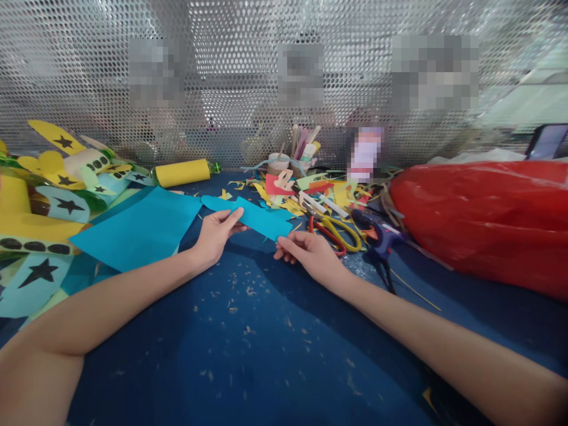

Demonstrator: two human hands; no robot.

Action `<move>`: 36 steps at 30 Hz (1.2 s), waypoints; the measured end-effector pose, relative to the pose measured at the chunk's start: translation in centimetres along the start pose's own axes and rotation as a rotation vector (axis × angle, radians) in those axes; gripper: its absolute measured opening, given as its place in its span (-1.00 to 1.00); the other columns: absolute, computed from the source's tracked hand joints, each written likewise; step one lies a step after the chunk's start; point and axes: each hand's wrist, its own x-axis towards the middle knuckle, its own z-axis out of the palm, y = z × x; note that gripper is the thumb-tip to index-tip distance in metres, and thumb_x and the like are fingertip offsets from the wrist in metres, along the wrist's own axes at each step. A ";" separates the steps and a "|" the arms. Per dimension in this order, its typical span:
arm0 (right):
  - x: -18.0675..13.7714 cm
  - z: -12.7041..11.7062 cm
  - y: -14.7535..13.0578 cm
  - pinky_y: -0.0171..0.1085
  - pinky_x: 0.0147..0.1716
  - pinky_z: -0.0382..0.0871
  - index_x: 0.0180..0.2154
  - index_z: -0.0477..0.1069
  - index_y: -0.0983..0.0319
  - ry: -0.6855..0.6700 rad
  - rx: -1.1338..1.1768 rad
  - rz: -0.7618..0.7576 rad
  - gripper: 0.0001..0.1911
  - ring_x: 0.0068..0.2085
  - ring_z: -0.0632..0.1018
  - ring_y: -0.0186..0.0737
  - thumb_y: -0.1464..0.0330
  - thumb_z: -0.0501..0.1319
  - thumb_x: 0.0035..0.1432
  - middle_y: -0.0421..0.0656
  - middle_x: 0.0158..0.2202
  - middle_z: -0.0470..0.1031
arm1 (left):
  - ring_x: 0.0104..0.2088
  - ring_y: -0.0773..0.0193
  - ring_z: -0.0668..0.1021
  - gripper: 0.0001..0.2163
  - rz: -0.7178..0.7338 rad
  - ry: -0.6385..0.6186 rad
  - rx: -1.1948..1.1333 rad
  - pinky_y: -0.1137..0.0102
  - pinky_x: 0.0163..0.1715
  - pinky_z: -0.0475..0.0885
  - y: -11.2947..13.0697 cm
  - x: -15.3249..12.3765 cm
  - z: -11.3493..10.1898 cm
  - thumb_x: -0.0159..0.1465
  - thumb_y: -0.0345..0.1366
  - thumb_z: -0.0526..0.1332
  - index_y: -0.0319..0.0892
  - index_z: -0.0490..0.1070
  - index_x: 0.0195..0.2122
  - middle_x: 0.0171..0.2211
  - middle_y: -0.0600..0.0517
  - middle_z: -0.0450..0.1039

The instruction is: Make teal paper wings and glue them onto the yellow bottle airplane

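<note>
A long turquoise paper strip with a rounded end point(261, 219) spans the gap between both hands, just above the dark blue table point(266, 343). The left hand point(216, 235) pinches its middle, and the right hand point(306, 249) pinches its right end, beside yellow-handled scissors point(341, 232).

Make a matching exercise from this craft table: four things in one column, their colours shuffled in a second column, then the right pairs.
Things
1. paper strip held between left hand and right hand
2. plastic bag
3. paper roll
4. star at the near left

Colours
A. black
B. turquoise
C. red
D. yellow

Pairs: 1-B, 2-C, 3-D, 4-A
</note>
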 end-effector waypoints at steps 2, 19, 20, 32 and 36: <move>0.0 0.0 0.0 -0.33 -0.49 0.32 -0.47 0.41 0.24 0.000 0.006 -0.004 -0.60 -0.49 0.45 -0.35 0.03 0.18 0.11 -0.11 -0.45 0.57 | -0.43 0.36 0.54 -0.80 -0.001 -0.008 -0.005 0.42 -0.33 0.53 0.0 0.0 0.0 0.08 -0.15 0.37 -0.19 0.53 -0.49 -0.48 0.06 0.52; 0.3 0.0 0.3 -0.32 -0.51 0.34 -0.45 0.36 0.22 0.129 0.058 -0.034 -0.59 -0.55 0.37 -0.37 -0.01 0.25 0.01 -0.20 -0.53 0.45 | -0.46 0.35 0.52 -0.78 0.035 0.006 0.046 0.39 -0.32 0.52 0.0 -0.1 0.1 0.07 -0.13 0.37 -0.19 0.52 -0.51 -0.51 0.07 0.51; 0.3 -0.1 0.3 -0.33 -0.51 0.34 -0.46 0.36 0.22 0.129 0.069 -0.043 -0.60 -0.54 0.37 -0.38 0.00 0.24 0.02 -0.20 -0.53 0.45 | -0.47 0.35 0.52 -0.78 0.037 0.007 0.051 0.39 -0.32 0.52 0.0 -0.2 0.1 0.08 -0.13 0.36 -0.19 0.52 -0.52 -0.52 0.07 0.51; 0.2 0.2 0.2 -0.35 -0.60 0.33 -0.45 0.35 0.22 0.230 0.238 -0.004 -0.57 -0.50 0.43 -0.33 -0.03 0.22 0.05 -0.21 -0.50 0.36 | -0.47 0.35 0.53 -0.79 0.043 -0.006 0.041 0.37 -0.31 0.53 0.0 -0.2 0.1 0.08 -0.14 0.36 -0.19 0.53 -0.50 -0.52 0.07 0.52; 0.2 0.0 0.3 -0.34 -0.55 0.33 -0.44 0.36 0.23 0.156 0.119 -0.021 -0.58 -0.55 0.40 -0.37 -0.02 0.22 0.06 -0.23 -0.56 0.36 | -0.47 0.36 0.53 -0.79 0.045 0.002 0.035 0.38 -0.32 0.53 0.0 -0.2 0.1 0.08 -0.14 0.36 -0.20 0.53 -0.50 -0.54 0.08 0.50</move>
